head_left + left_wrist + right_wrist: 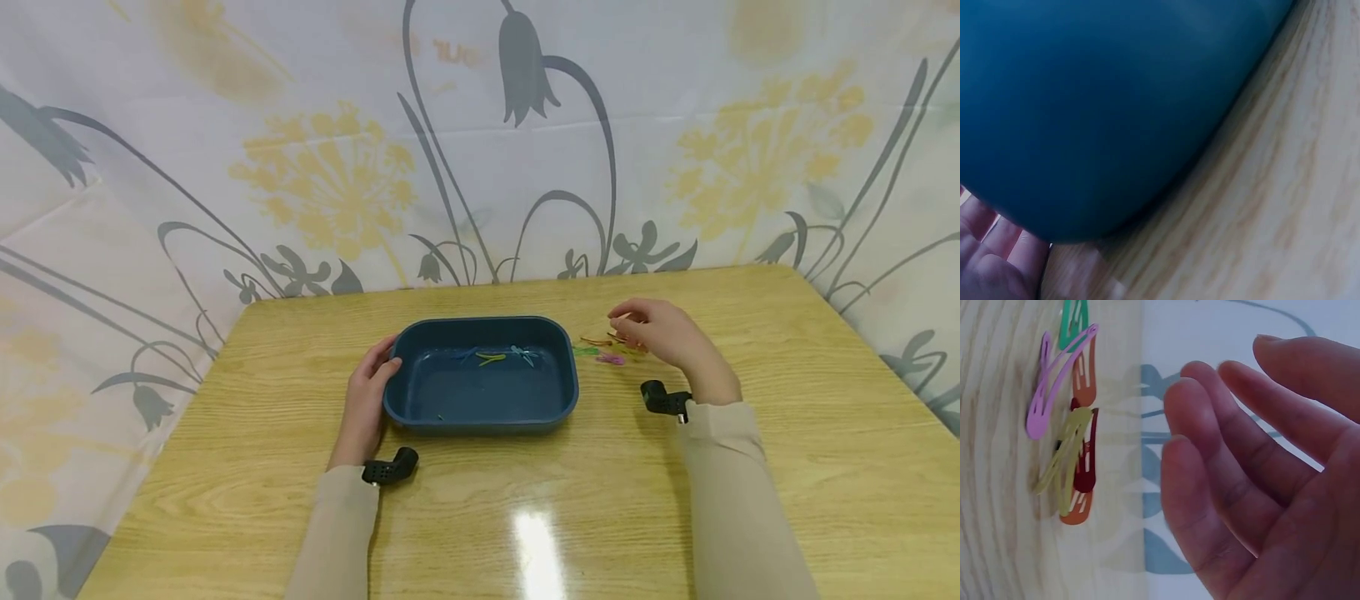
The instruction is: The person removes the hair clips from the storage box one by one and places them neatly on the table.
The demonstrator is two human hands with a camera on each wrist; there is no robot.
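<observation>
A dark blue rectangular basin stands on the table. My left hand grips its left end, thumb at the rim; in the left wrist view, fingers lie beside its outer wall. Inside the basin are a yellow snap hair clip, a light blue one and a darker blue one. My right hand hovers over a small pile of hair clips, fingers loosely bent and holding nothing. The right wrist view shows the pile: purple, green, olive-yellow, dark red and orange clips.
The pile lies just right of the basin on the wooden table. A tiny green bit shows near the basin's front left corner. Behind the table hangs a flower-patterned cloth. Each wrist wears a black camera.
</observation>
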